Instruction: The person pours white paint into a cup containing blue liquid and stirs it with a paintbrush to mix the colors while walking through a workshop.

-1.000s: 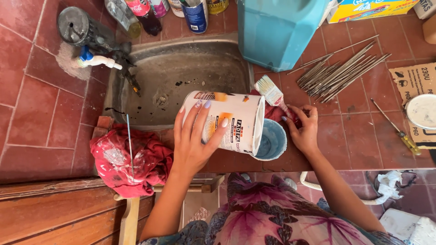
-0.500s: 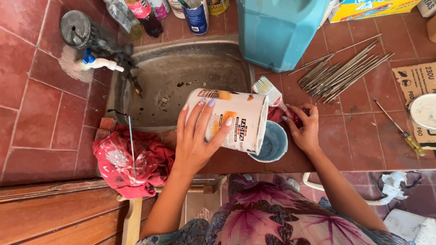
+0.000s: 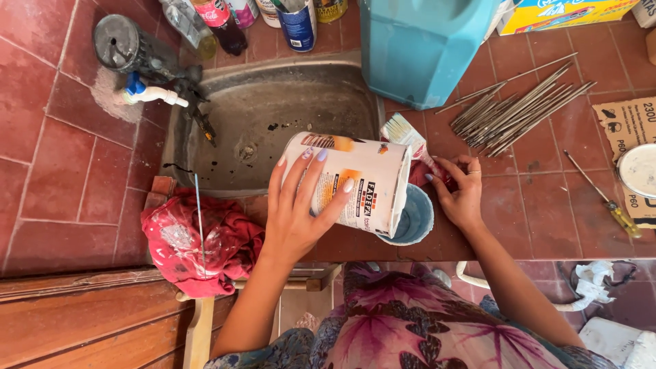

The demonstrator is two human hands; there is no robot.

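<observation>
**Paint can tipped on its side over a small blue bowl at the sink's edge**

The white paint can [image 3: 348,179] lies almost on its side, its open mouth turned to the right and held right over a small blue bowl [image 3: 410,220] that sits on the red tile counter [image 3: 533,198] just in front of the sink. Its label is white with orange patches and a dark band of print. The left hand [image 3: 297,212] wraps the can from below and behind, fingers spread across the label, grasping it firmly. The right hand [image 3: 461,195] rests on the counter beside the bowl, fingers closed around the red handle of a flat paintbrush [image 3: 403,131], whose pale bristles point up toward the sink.

The grey stone sink [image 3: 273,116] is stained, with a tap [image 3: 154,94] at its left rim. A crumpled red cloth [image 3: 195,239] lies at the counter's front edge, left of the can. Behind the sink stand bottles and a blue-labelled tin [image 3: 297,24]. A large turquoise plastic container [image 3: 427,48] stands at the sink's right corner, with a yellow-and-blue cardboard box [image 3: 567,14] beyond it. Right of the brush lies a bundle of thin metal rods [image 3: 519,109]; farther right are a brown cardboard sheet [image 3: 625,126] with black print, a round white lid [image 3: 639,171] and a yellow-handled screwdriver [image 3: 605,198]
</observation>
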